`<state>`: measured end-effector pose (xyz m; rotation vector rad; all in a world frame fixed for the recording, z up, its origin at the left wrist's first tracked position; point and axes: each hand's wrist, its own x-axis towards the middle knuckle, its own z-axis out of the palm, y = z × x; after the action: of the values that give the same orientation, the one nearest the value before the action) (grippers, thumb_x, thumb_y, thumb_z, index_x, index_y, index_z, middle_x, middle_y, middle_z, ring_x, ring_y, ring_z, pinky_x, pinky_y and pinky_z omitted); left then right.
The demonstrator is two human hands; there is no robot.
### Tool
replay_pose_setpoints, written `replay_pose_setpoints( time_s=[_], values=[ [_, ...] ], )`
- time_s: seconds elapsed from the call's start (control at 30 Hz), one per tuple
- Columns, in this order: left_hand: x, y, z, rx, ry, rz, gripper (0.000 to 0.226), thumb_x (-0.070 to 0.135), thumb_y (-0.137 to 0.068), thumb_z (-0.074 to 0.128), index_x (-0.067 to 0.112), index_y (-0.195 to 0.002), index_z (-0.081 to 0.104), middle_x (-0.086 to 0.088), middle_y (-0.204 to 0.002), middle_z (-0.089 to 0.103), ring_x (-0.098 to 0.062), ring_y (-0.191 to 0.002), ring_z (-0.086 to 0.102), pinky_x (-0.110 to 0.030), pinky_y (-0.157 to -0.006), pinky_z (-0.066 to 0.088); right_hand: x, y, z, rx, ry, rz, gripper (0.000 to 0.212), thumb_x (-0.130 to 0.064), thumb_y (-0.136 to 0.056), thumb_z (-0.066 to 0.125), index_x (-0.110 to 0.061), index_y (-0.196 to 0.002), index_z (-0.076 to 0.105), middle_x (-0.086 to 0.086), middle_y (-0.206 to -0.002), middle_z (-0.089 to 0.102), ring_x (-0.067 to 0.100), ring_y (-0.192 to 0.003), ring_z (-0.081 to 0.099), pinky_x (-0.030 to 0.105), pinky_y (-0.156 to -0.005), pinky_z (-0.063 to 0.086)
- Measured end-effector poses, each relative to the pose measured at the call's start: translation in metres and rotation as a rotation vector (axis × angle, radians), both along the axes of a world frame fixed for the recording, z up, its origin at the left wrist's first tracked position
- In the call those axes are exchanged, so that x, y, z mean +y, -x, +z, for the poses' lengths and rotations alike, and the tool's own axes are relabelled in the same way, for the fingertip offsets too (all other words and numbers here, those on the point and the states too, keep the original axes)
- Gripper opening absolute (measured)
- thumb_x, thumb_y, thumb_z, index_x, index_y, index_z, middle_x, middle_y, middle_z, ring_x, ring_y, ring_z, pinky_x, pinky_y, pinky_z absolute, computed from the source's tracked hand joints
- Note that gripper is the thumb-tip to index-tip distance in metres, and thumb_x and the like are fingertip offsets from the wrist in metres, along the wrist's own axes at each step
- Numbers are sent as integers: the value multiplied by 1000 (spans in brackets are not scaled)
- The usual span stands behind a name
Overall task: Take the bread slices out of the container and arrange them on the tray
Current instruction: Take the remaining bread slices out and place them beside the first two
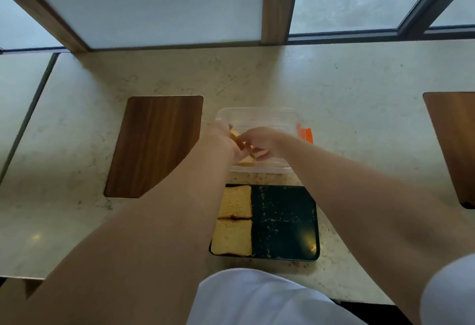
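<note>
A clear plastic container (259, 115) stands on the counter just beyond a dark tray (285, 221). Both my hands reach into the container. My left hand (222, 135) and my right hand (259, 142) grip a bread slice (235, 136) between them, tilted up on its edge; more bread (247, 160) lies under it in the container. Two toasted slices lie flat on the tray's left side, one behind (236, 201) the other (232, 237), edges touching. The tray's right side is bare and strewn with crumbs.
An orange lid clip (305, 133) sticks out at the container's right. A wooden board (156, 144) is set into the counter on the left, another wooden board (455, 144) at the far right. Frosted window panes rise behind the counter.
</note>
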<state>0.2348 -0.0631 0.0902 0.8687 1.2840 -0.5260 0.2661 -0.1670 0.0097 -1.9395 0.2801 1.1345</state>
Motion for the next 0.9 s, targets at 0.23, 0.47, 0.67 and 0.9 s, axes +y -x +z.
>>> replay_pose_setpoints(
  time_s=[0.23, 0.47, 0.67, 0.9],
  values=[
    [-20, -2, -4, -45, -90, -138, 30, 31, -97, 54, 5, -110, 64, -12, -102, 69, -26, -77, 60, -35, -71, 56, -12, -3, 13, 35, -102, -165, 48, -55, -99, 47, -13, -111, 69, 11, -109, 75, 30, -99, 71, 46, -92, 58],
    [-21, 10, 2, -201, -10, -154, 34, 30, -93, 56, 8, -116, 66, -12, -111, 69, -30, -97, 62, -39, -77, 55, -25, 0, 31, -124, -15, -140, 44, -58, -94, 52, -17, -104, 64, 8, -102, 73, 26, -91, 72, 36, -73, 62],
    [-10, 37, 14, -461, 159, -162, 40, 22, -93, 59, -3, -123, 64, -24, -125, 66, -38, -113, 65, -46, -97, 56, -45, 41, 50, -668, -25, -202, 16, -30, -96, 54, -19, -95, 65, 1, -85, 70, 19, -78, 66, 33, -64, 52],
    [-13, 102, 9, -513, 57, -78, 56, 39, -82, 80, 9, -124, 58, -17, -117, 60, -30, -102, 64, -40, -78, 60, -46, 128, 59, -974, -216, -508, 15, -27, -104, 51, -18, -115, 55, 7, -98, 64, 24, -85, 63, 36, -65, 55]
  ],
)
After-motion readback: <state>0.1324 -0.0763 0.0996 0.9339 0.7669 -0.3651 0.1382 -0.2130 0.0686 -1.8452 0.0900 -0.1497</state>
